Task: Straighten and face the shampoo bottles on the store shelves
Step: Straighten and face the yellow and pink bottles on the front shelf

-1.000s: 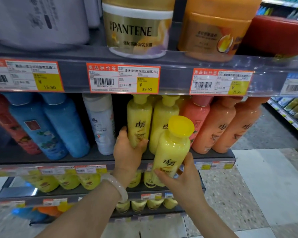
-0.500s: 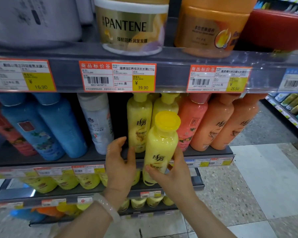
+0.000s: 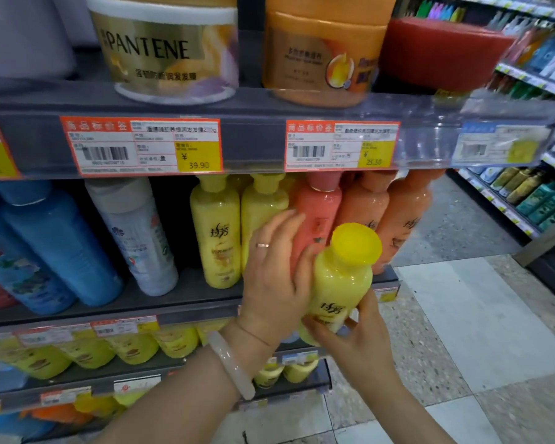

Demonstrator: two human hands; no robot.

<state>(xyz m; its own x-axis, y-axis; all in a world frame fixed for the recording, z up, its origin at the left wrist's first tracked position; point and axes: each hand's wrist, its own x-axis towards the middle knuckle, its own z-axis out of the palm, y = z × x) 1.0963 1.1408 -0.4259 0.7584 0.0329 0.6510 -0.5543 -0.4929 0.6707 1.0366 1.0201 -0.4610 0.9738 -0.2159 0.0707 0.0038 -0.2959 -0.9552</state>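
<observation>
- The yellow shampoo bottle (image 3: 340, 283) in my grip is off the shelf, in front of its edge, tilted with the round yellow cap up and toward me, its label facing out.
- Two matching yellow bottles (image 3: 217, 232) stand side by side on the shelf behind, labels forward, beside the pink bottle (image 3: 318, 216).

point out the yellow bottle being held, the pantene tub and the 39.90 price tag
yellow bottle (image 3: 340, 283), head view, on its body below the cap
pantene tub (image 3: 161, 52), head view, on the gold front label
39.90 price tag (image 3: 141, 145), head view, near the barcode
</observation>
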